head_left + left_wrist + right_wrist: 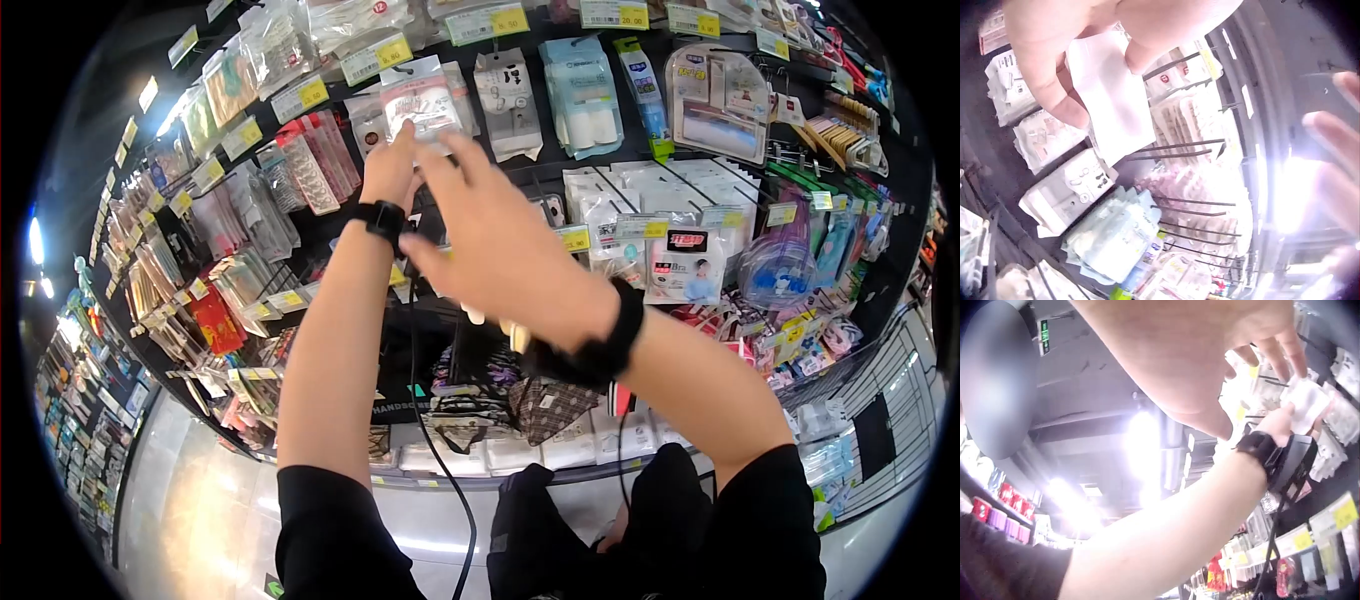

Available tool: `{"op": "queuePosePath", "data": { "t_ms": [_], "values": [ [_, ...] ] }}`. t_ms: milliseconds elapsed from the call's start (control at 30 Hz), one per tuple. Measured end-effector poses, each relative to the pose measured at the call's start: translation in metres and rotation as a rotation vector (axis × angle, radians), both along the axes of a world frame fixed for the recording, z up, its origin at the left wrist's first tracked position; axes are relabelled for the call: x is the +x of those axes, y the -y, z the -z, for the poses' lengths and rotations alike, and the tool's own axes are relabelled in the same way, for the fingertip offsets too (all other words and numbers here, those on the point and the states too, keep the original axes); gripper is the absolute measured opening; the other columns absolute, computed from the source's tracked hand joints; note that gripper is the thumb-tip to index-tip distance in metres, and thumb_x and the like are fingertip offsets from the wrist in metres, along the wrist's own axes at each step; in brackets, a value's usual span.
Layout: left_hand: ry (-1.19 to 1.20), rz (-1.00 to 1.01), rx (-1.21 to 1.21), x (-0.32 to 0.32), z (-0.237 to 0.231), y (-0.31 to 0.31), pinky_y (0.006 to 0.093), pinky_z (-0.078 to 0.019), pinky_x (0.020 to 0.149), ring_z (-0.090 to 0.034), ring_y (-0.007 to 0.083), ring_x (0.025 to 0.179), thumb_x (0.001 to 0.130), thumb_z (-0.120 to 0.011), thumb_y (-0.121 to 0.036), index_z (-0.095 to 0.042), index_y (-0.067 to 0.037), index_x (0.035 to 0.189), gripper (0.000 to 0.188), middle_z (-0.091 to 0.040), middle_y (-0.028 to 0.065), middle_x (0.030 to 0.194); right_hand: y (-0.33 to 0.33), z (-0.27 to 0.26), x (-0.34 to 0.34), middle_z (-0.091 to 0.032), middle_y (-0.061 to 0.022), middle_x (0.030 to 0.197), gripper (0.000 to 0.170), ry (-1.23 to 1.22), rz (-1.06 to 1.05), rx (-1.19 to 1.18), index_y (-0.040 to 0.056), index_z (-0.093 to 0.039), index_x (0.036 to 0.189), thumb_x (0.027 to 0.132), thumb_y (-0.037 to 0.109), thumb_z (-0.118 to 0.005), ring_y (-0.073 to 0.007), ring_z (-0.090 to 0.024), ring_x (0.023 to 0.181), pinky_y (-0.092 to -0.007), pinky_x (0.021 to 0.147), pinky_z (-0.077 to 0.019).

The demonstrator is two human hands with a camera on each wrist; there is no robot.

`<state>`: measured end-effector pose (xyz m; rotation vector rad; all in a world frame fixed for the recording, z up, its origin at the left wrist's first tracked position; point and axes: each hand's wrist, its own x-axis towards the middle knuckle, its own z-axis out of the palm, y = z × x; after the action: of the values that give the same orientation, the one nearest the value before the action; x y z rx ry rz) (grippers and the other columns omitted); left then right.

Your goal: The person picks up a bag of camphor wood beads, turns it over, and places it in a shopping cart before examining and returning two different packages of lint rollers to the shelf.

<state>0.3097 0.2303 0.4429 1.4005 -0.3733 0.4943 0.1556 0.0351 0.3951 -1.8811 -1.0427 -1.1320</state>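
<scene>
In the head view my left hand (392,172) grips a small white and pink package (420,100) at the upper rack. The left wrist view shows that hand's fingers (1067,111) and thumb pinching the package's white surface (1113,94). My right hand (490,225), blurred, is beside the left one with its fingers spread and nothing held. From the right wrist, the right hand (1210,356) has parted fingers near the white package (1307,403), without visible contact.
Hooks with hanging packs surround the hands: a light blue pack (582,100), a clear case (718,105) and white packs (688,265) to the right. Price tags (375,60) line the rails. Folded cloth items (550,408) lie low on the rack.
</scene>
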Motion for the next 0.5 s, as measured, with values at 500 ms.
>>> {"op": "queuePosePath", "data": {
  "t_ms": [500],
  "values": [
    [-0.473, -0.288, 0.118, 0.155, -0.02, -0.033, 0.0453, -0.0602, 0.063, -0.057, 0.0259, 0.078, 0.098, -0.063, -0.053, -0.05, -0.011, 0.127, 0.052, -0.053, 0.0102, 0.102, 0.177, 0.134, -0.185, -0.039, -0.0256, 0.151, 0.072, -0.647, -0.015, -0.254, 0.0033, -0.04, 0.15, 0.09, 0.023, -0.076, -0.0452, -0.058, 0.12, -0.043, 0.095, -0.0542]
  ]
}}
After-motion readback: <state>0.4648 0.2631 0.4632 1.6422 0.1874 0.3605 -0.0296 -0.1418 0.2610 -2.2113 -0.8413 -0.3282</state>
